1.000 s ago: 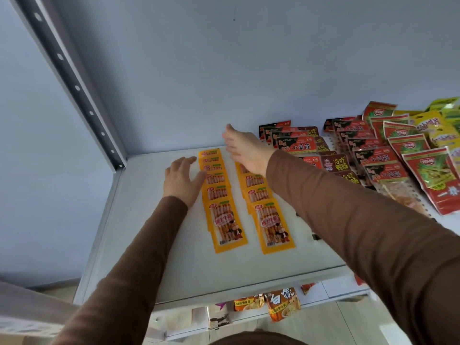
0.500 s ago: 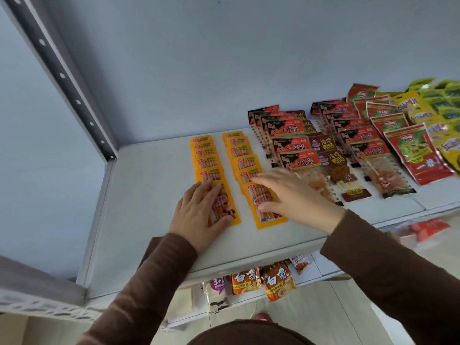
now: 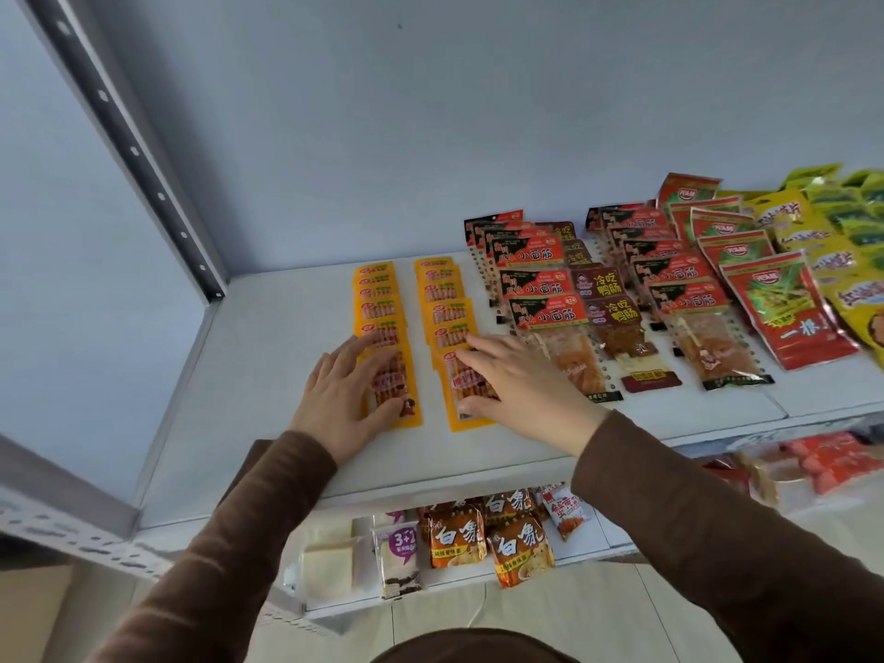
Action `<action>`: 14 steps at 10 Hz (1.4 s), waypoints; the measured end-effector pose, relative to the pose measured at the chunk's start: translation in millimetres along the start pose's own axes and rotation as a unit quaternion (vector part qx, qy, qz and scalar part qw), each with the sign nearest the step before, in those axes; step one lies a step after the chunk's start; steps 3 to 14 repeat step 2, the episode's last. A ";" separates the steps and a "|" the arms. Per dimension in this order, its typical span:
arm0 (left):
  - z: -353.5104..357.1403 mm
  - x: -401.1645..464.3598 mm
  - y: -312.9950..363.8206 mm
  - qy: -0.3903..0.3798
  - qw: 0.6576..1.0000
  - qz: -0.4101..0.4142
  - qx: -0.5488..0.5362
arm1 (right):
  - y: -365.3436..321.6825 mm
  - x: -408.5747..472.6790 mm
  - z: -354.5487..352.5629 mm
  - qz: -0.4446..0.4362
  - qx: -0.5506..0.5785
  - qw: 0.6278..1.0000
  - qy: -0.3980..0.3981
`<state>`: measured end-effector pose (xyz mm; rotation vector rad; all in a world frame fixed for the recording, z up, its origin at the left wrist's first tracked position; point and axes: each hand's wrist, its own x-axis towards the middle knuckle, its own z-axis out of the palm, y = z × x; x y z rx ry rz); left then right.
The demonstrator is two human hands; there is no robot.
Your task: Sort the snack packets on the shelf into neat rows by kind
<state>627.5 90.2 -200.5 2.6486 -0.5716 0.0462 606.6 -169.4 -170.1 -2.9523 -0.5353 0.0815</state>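
Two rows of orange snack packets lie on the white shelf, overlapping from back to front. My left hand rests flat, fingers straight, on the front packet of the left orange row. My right hand lies flat with spread fingers on the front packet of the right orange row. To the right run rows of black-and-red packets, brown packets, a second black-and-red row, red-and-green packets and yellow packets.
A grey perforated upright stands at the shelf's back left corner. The wall is close behind the rows. A lower shelf holds orange noodle packets and white packets. Red packets lie low at the right.
Both hands drew back from the far end of the orange rows to the front packets. The camera view also shifted, showing more of the lower shelf.
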 end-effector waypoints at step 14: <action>8.5 -8.2 47.8 0.061 0.997 -0.003 0.052 | 34.2 -28.0 -14.9 -0.039 0.017 0.998 0.045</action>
